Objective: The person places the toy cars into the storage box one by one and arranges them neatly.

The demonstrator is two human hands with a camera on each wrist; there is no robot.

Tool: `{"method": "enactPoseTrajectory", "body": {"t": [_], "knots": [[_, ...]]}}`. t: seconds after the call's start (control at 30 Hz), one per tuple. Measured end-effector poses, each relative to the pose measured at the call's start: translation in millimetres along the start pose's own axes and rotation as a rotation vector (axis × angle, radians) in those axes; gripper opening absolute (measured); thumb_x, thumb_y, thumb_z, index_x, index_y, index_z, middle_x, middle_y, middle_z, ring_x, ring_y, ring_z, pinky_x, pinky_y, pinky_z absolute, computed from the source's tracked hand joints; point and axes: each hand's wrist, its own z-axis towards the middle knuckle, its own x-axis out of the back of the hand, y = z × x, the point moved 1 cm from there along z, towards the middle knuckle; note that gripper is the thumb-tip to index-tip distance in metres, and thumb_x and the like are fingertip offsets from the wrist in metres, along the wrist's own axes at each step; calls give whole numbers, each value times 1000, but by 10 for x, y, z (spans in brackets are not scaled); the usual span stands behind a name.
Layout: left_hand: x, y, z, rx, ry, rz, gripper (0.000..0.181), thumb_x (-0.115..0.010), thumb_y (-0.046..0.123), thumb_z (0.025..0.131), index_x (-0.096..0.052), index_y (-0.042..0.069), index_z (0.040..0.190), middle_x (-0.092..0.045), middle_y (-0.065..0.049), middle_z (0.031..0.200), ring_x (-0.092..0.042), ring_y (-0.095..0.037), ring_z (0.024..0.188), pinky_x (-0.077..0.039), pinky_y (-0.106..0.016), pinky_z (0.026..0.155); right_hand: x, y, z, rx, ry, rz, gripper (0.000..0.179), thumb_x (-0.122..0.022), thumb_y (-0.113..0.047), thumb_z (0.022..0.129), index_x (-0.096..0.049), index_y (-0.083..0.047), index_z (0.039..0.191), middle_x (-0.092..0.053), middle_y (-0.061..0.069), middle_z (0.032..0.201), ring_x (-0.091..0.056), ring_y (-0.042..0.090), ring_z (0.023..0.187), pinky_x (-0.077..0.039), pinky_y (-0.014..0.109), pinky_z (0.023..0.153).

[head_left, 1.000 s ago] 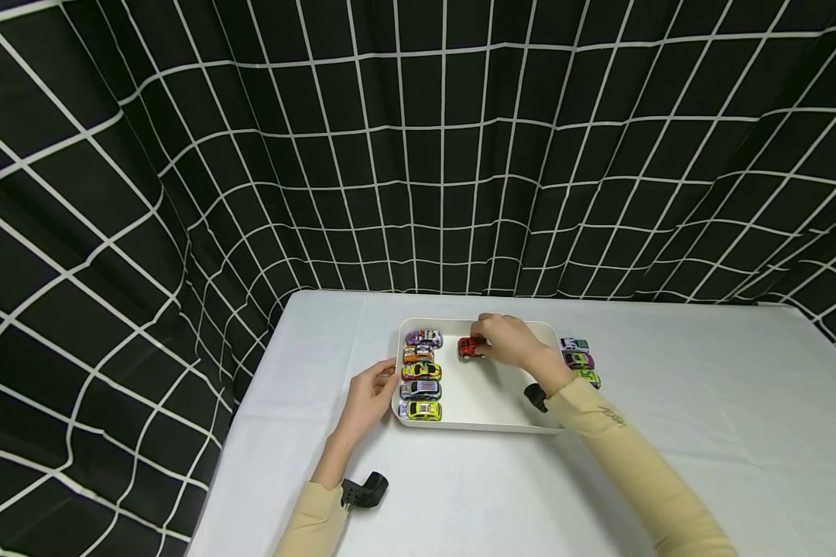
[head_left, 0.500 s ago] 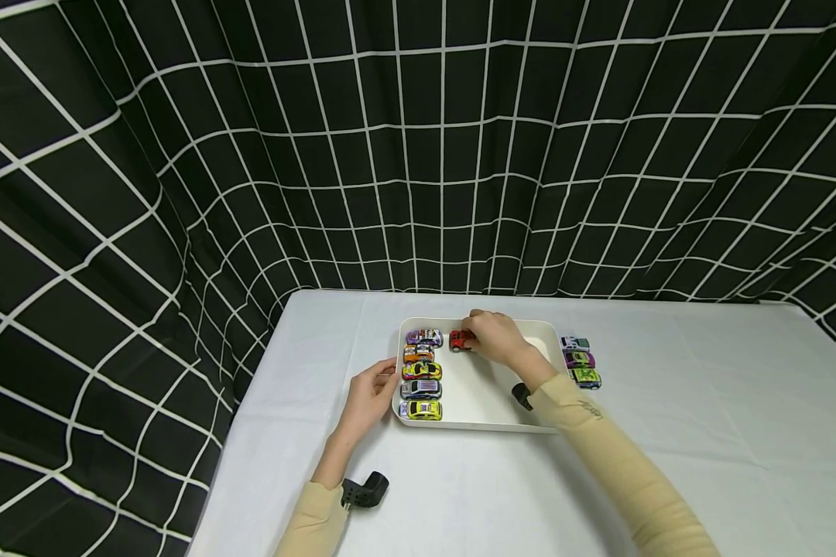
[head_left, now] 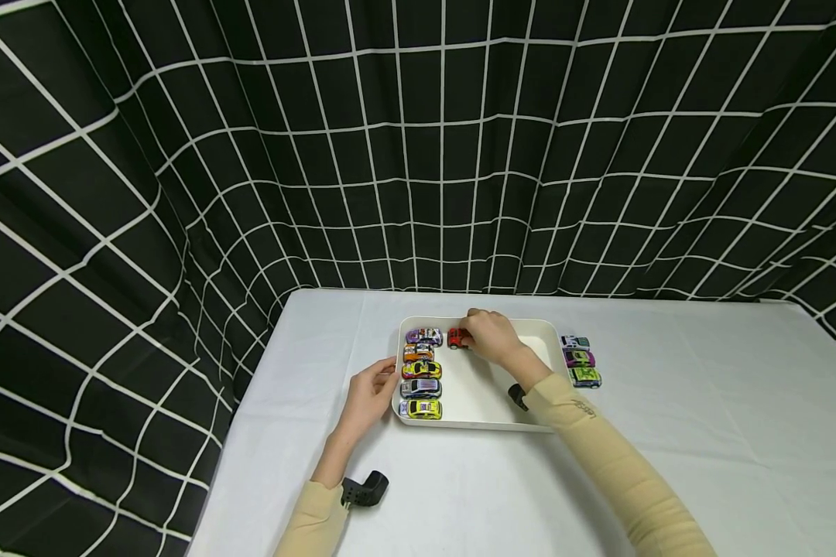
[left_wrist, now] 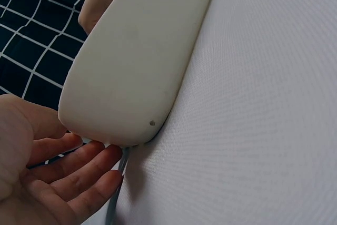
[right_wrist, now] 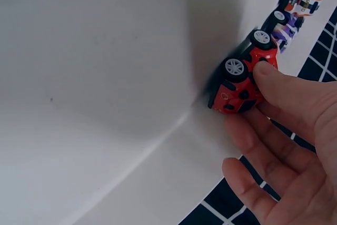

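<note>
My right hand [head_left: 491, 336] pinches a red toy car [right_wrist: 243, 80] between thumb and fingers, inside the white tray [head_left: 495, 402] by its far wall. Just left of it stands a purple and white toy car [head_left: 424, 336], heading a column of several toy cars along the tray's left wall. Among these are an orange and white car [head_left: 418, 352] and a yellow car [head_left: 421, 410] at the near end. My left hand [head_left: 372, 394] touches the outside of the tray's left end; in the left wrist view its fingers [left_wrist: 89, 162] lie loosely bent against the tray's corner.
Right of the tray, on the white-covered table [head_left: 704, 410], stand a light-coloured toy car [head_left: 574, 343], a purple and green one [head_left: 580, 359] and a green one [head_left: 586, 377]. A black curtain [head_left: 460, 170] with white grid lines hangs behind the table.
My right hand has carried the red toy car left and toward the far wall, close to the purple and white car. The left hand has stayed at the tray's left end.
</note>
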Motion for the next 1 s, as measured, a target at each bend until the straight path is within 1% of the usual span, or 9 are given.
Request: {"method": "enactPoseTrajectory", "body": {"t": [0.13, 0.27, 0.4, 0.57, 0.77, 0.87, 1.0], "knots": [[5, 13, 1, 7, 10, 4, 33, -56, 4, 91, -55, -8, 121, -63, -19, 104, -65, -27, 90, -55, -23, 75, -10, -9, 9, -4, 2, -10, 10, -74, -11, 78, -70, -6, 86, -61, 7, 79, -61, 24, 74, -51, 42, 68], [8, 18, 4, 26, 14, 9, 33, -57, 5, 91, -56, -6, 121, -64, -17, 105, -64, -25, 90, -54, -22, 75, -10, -29, 16, -14, 13, -27, 8, -73, -10, 77, -69, -6, 82, -61, 8, 77, -61, 24, 73, -50, 41, 66], [8, 18, 7, 27, 12, 5, 32, -57, 4, 91, -56, -6, 121, -64, -18, 104, -64, -25, 90, -54, -22, 75, 4, -64, 14, -25, 23, -49, 10, -74, -9, 76, -66, -4, 79, -61, 8, 75, -61, 25, 72, -50, 40, 65], [8, 21, 4, 16, 13, 0, 32, -57, 3, 90, -56, -7, 121, -64, -19, 104, -64, -26, 90, -55, -23, 75, 13, -92, 3, -29, 18, -79, 12, -73, -9, 76, -64, -3, 81, -60, 9, 76, -61, 26, 72, -50, 39, 64], [6, 17, 0, 27, 12, 2, 32, -57, 3, 90, -56, -6, 121, -64, -17, 105, -64, -24, 90, -54, -22, 75, 34, -115, -27, -38, -5, -83, 16, -73, -12, 77, -65, -1, 87, -59, 10, 80, -60, 26, 76, -50, 39, 67], [4, 13, -2, 19, 10, 5, 32, -56, 3, 91, -56, -7, 121, -63, -18, 105, -64, -25, 91, -54, -23, 75, 69, -119, -60, -28, 9, -80, 18, -73, -12, 77, -65, 0, 88, -59, 10, 80, -60, 26, 76, -50, 40, 67], [3, 13, -3, 13, 14, -1, 32, -56, 2, 90, -56, -7, 121, -64, -18, 104, -64, -26, 90, -54, -23, 75, 145, -99, -120, 4, 45, -80, 17, -74, -12, 75, -65, -1, 85, -58, 9, 77, -60, 26, 74, -50, 40, 65]]}}
